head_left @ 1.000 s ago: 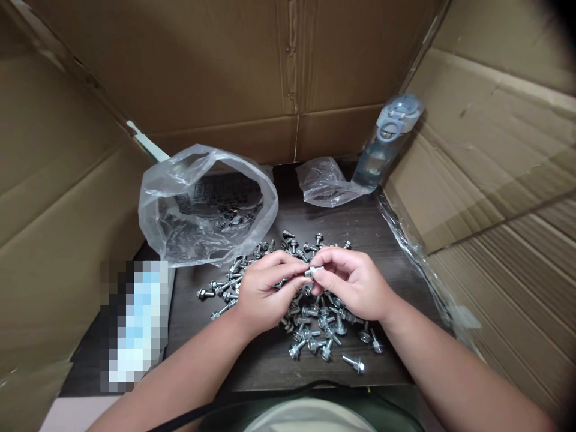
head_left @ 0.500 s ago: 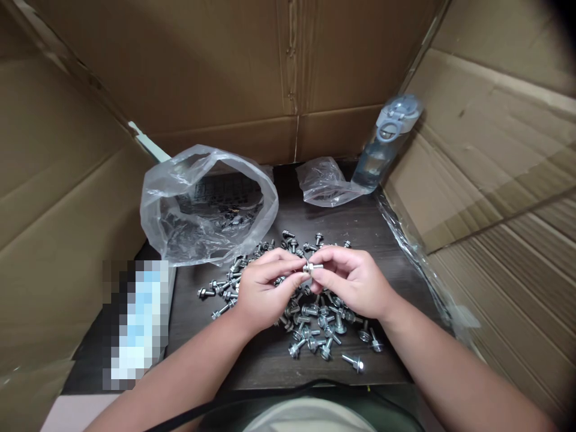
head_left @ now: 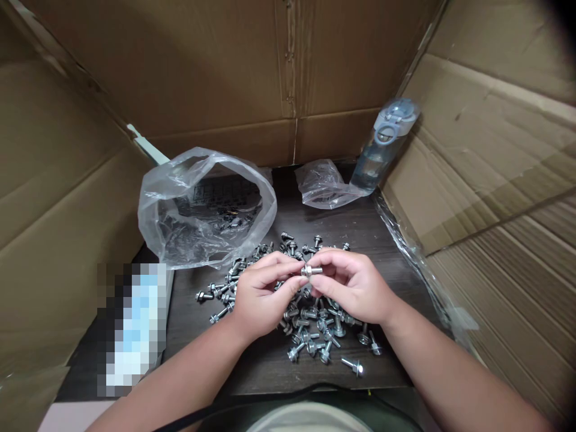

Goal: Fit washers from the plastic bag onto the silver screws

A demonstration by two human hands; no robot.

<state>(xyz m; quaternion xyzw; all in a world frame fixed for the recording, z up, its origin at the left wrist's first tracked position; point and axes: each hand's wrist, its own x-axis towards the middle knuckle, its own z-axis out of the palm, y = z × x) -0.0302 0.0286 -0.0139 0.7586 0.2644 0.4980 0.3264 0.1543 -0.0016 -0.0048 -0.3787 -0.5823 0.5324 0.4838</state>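
Between my two hands is a silvery flanged bolt (head_left: 311,271), its threaded end pointing right. The thumb and fingertips of my left hand (head_left: 265,292) pinch it at the head end. My right hand (head_left: 353,282) has thumb and forefinger closed on it from the other side, around the middle and shank. Below and around both hands lies a loose pile of similar bolts (head_left: 310,315), some fitted with nuts or washers. Part of the pile is hidden under my hands. One bolt (head_left: 353,366) lies apart near the front edge.
An opened clear plastic bag (head_left: 148,222) with small dark pieces stands at the back left. Behind my right hand are a small clear bag (head_left: 330,195) and a water bottle (head_left: 380,150). Cardboard walls (head_left: 216,72) enclose the dark table (head_left: 193,336). A blurred-out patch (head_left: 137,324) is at left.
Both hands keep their pinch on the bolt, with only slight finger shifts. The whole view has moved a little; the pile and bags look unchanged.
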